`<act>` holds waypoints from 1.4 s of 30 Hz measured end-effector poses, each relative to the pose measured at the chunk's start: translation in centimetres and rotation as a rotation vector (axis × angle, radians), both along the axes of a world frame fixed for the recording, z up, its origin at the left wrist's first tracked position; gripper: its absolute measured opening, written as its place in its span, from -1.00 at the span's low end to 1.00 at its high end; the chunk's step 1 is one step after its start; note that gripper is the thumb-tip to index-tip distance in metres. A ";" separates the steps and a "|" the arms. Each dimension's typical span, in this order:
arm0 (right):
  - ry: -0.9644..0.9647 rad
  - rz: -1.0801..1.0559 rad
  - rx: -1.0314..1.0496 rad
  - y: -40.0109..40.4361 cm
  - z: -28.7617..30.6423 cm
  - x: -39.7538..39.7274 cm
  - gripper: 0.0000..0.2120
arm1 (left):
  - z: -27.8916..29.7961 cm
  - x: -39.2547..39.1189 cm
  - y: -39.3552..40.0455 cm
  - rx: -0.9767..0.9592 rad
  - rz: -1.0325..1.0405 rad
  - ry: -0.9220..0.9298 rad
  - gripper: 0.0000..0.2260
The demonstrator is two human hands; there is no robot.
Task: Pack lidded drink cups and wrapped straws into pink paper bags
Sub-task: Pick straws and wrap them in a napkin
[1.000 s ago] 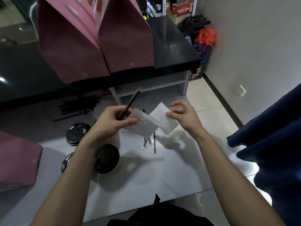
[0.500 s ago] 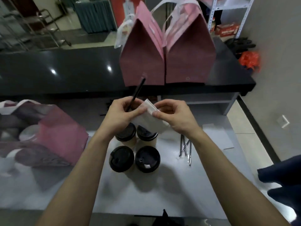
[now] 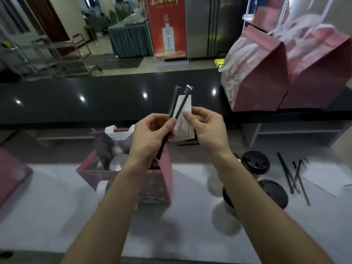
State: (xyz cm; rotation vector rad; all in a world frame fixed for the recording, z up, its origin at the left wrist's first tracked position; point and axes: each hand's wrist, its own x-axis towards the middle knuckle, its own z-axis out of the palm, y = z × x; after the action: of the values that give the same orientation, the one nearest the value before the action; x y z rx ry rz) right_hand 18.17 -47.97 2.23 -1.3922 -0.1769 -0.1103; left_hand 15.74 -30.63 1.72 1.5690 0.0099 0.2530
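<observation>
left hand (image 3: pixel 152 134): grips two wrapped straws (image 3: pixel 178 103) upright | right hand (image 3: pixel 207 128): pinches white napkin (image 3: pixel 183 122) beside them | open pink bag (image 3: pixel 152 180): directly below hands

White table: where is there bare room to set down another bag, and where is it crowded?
The white table is bare between the open pink bag and the flat bag at the left edge, and along the near edge. The right side is crowded: lidded cups, loose wrapped straws and a paper sheet. The black counter is bare left of the closed bags.
</observation>
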 end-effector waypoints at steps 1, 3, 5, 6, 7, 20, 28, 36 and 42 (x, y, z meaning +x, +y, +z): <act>-0.016 0.017 0.008 1.8 0.4 -0.7 -0.92 | 0.5 -0.5 1.4 0.008 0.010 -0.007 -0.69; -0.050 0.024 0.016 5.0 1.0 -2.0 -0.86 | 1.4 -1.4 4.0 0.057 0.017 -0.022 -0.61; -0.054 0.024 0.054 7.4 1.4 -3.0 -0.89 | 2.1 -2.2 6.3 0.111 -0.005 -0.038 -0.66; -0.060 0.021 0.062 8.3 1.6 -3.4 -0.93 | 2.4 -2.5 7.4 0.151 -0.020 -0.047 -0.72; -0.081 0.006 0.048 8.9 1.8 -3.6 -0.93 | 2.7 -2.9 8.7 0.210 -0.042 -0.064 -0.77; -0.122 0.268 -0.341 12.7 -1.1 -1.5 -0.80 | -2.8 -4.2 23.3 1.308 -0.122 0.204 -0.11; -0.129 0.536 -1.176 16.3 -4.0 -2.4 -0.86 | -4.9 -6.3 24.4 1.084 -0.283 0.211 0.31; -0.107 0.596 -1.392 18.1 -4.8 -3.5 -0.71 | -4.9 -6.5 25.0 0.977 -0.274 0.177 0.11; -0.167 0.386 -1.275 15.4 -3.3 -4.0 -0.91 | -4.9 -6.7 25.6 0.840 -0.172 0.003 -0.23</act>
State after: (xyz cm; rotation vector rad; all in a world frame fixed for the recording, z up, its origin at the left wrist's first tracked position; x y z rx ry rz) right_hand 14.12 -32.57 -1.05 -2.5782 -0.7374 0.2629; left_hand 9.02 -5.02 -3.23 2.3891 -0.2579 0.1179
